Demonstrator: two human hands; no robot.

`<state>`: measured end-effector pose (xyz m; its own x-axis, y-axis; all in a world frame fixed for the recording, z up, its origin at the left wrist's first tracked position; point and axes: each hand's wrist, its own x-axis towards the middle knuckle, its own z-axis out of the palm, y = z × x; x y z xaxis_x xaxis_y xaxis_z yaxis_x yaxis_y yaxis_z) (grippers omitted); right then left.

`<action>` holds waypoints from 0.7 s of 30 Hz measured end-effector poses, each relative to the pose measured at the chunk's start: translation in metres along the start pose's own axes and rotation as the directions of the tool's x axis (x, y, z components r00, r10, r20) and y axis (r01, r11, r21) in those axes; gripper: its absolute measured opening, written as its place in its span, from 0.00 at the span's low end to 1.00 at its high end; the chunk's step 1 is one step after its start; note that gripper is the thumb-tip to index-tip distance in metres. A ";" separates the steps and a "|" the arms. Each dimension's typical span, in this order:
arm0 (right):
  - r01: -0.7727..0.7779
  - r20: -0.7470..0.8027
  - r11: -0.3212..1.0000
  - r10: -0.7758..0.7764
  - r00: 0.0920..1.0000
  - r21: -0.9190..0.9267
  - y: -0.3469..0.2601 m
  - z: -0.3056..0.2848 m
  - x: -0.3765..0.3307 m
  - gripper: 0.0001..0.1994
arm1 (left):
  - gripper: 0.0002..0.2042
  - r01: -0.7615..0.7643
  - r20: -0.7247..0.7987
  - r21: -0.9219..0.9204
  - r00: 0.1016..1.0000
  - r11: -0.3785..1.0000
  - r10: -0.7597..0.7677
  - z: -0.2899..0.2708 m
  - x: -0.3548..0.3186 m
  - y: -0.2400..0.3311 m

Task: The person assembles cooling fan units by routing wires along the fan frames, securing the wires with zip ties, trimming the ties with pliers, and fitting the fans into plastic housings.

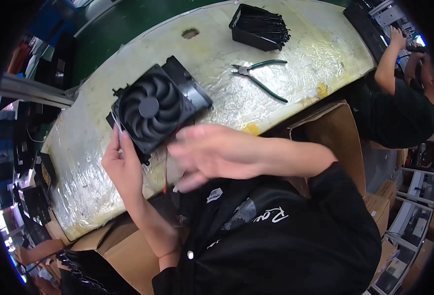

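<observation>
Black short-sleeve shirt w/ white script, small white chest patch, snap button; bare forearms.

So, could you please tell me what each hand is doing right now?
Left hand: closed on the black fan.
Right hand: blurred, fingers spread, holding nothing visible.

Brown cardboard box sits right at your right elbow, flaps open, tucked against the table edge. Another brown carton is low at your left, under your forearm, top open, w/ dark parts showing at its left side. More small brown boxes stack at the right, by the shelving. On your black top there's a small white label, roughly oval, plus white lettering beside it.
</observation>
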<state>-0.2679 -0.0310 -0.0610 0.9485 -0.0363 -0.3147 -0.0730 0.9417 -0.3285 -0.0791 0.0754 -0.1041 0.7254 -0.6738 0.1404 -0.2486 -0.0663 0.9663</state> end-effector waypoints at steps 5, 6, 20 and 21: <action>0.126 0.295 -0.279 -0.730 0.616 -0.952 -0.132 -0.033 -0.045 0.08 | 0.17 -0.015 -0.078 0.192 0.996 0.981 0.030 0.003 -0.010 -0.007; -0.211 0.383 -0.538 -0.777 0.500 -0.816 -0.168 -0.046 -0.045 0.09 | 0.17 0.025 -0.098 0.206 0.995 0.978 -0.004 0.002 -0.011 -0.005; -0.421 0.160 -0.593 -0.688 0.708 -0.686 -0.263 -0.115 -0.035 0.10 | 0.17 0.056 -0.154 0.116 0.987 0.992 -0.038 0.003 -0.016 -0.005; -0.396 0.188 -0.613 -0.673 0.716 -0.684 -0.266 -0.117 -0.038 0.10 | 0.17 0.042 -0.166 0.090 0.986 0.995 -0.026 0.002 -0.015 -0.005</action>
<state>-0.3205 -0.3197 -0.0661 0.7859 -0.5965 0.1632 -0.5419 -0.7914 -0.2829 -0.0900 0.0845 -0.1116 0.8280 -0.5407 0.1486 -0.2750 -0.1606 0.9479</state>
